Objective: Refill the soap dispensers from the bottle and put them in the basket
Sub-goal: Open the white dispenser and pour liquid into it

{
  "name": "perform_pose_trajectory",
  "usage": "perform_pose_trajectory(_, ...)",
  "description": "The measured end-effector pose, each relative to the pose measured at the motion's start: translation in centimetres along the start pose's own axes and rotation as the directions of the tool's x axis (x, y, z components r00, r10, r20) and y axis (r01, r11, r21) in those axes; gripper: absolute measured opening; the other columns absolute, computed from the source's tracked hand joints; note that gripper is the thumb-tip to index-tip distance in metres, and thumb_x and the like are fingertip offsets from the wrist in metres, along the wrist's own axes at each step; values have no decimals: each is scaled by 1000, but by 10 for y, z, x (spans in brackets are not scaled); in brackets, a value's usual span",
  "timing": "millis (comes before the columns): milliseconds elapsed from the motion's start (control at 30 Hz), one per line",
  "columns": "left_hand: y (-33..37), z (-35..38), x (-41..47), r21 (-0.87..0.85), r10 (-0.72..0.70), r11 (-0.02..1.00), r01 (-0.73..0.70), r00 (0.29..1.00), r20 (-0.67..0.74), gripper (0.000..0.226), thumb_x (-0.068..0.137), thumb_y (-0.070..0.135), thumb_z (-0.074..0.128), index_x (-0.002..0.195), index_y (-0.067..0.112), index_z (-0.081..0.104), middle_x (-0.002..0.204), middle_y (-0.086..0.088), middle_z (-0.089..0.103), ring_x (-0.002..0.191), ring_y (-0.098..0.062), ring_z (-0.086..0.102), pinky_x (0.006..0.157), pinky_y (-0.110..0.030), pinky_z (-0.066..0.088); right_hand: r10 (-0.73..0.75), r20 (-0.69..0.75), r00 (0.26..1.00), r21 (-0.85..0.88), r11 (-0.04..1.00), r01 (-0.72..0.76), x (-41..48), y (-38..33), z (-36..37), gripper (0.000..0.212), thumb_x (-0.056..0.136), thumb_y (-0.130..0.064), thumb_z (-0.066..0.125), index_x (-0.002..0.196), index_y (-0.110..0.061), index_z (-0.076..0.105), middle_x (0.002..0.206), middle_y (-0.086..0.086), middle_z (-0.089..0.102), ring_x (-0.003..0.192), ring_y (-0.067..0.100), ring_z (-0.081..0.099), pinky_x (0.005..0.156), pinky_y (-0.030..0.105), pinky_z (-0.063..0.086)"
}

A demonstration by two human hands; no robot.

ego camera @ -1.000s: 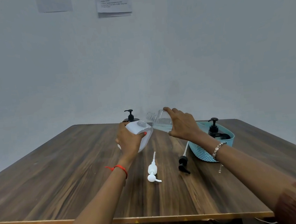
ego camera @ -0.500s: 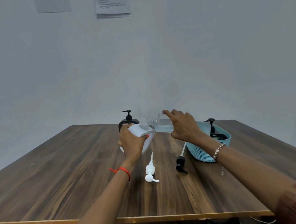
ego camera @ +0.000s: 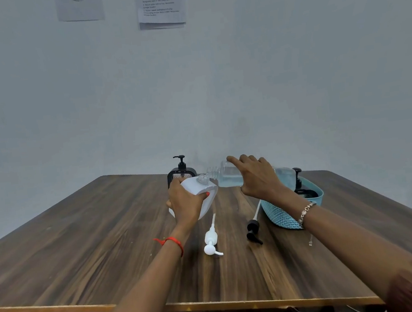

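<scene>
Vs the frame half a second before: clear bottle (ego camera: 229, 176) sat flatter, nearly horizontal, its neck now right at the open mouth of the white dispenser (ego camera: 200, 194); earlier the neck was a bit higher. Pumps and basket hadn't moved.

My left hand (ego camera: 185, 203) was wrapped around the white dispenser, tilted toward the bottle, above the table (ego camera: 82, 243). My right hand (ego camera: 257, 176) gripped the bottle from above, over the basket's left rim.

Count: three dispensers – the white one in hand, a black dispenser (ego camera: 181, 174) standing behind it, another black one (ego camera: 301, 187) in the blue basket (ego camera: 283, 215). Two loose pumps lay on the table: white pump (ego camera: 211, 241), black pump (ego camera: 253, 229). One bottle, one basket.
</scene>
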State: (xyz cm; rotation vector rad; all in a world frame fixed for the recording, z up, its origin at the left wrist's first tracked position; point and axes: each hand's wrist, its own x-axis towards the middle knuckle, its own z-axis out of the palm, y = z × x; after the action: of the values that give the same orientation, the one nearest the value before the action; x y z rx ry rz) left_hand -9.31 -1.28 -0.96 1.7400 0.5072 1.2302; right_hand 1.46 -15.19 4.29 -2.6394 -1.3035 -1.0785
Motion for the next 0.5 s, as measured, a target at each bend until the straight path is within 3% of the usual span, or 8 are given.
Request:
perform_pose_trajectory(300,-4,-2,1,-26,-21,999,21,1000,-1,55,60,20,85,104,8,55,108,-8,62,97,-21,58,86,-40,48,-2,8,1000,19,1000,2,1,-3,0,74,73,-12,60,140,-22,28,115,8,53,99,26,52,81,35,41)
perform_pose_trajectory(500,-4,-3,1,-25,-29,999,29,1000,4,52,59,20,86,94,20,47,98,1,57,88,-13,52,86,-39,46,-10,8,1000,8,1000,10,2,-3,1,75,72,-12,60,140,-23,28,115,8,54,99,26,52,80,35,41)
